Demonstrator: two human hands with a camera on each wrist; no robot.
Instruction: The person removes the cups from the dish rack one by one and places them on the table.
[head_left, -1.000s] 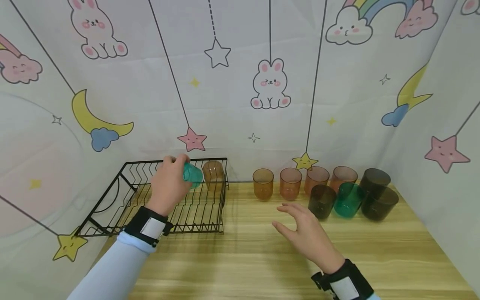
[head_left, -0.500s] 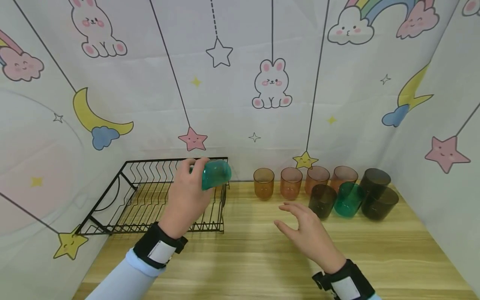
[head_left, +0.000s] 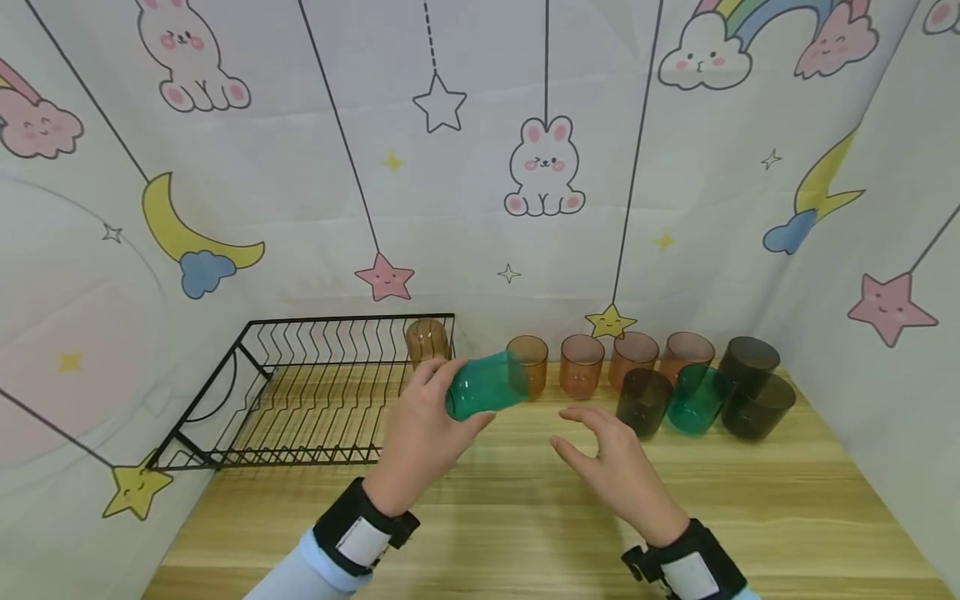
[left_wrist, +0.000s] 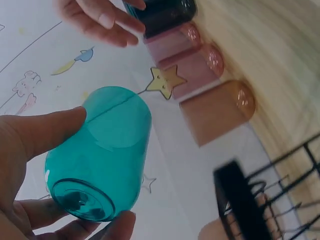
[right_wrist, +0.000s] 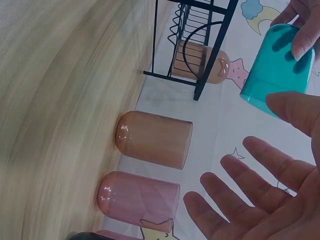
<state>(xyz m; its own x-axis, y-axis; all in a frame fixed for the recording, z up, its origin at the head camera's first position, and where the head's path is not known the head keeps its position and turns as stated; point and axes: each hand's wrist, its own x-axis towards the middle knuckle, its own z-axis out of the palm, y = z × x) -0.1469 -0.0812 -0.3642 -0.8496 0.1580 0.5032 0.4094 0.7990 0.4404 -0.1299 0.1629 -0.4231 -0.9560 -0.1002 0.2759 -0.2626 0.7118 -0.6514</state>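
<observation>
My left hand (head_left: 423, 433) grips a clear teal cup (head_left: 486, 385) by its base end, thumb on one side and fingers on the other. The cup lies tilted on its side in the air, its mouth toward the right. In the left wrist view its rounded base (left_wrist: 82, 200) faces the camera. My right hand (head_left: 626, 471) hovers over the table with fingers spread and holds nothing; the right wrist view shows its fingers (right_wrist: 260, 155) apart from the teal cup. An amber cup (head_left: 426, 340) sits upside down in the black wire rack (head_left: 322, 400).
Along the wall on the right stand an amber cup (head_left: 534, 379), several pink cups (head_left: 582, 368), dark cups (head_left: 643, 404) and another teal cup (head_left: 696, 402). All rest mouth up on the wooden table (head_left: 525, 517). A patterned cloth (head_left: 465, 242) hangs behind.
My left hand has carried the teal cup from over the rack to the right, past the rack's right edge, turning its mouth rightward. My right hand has stayed nearly still.
</observation>
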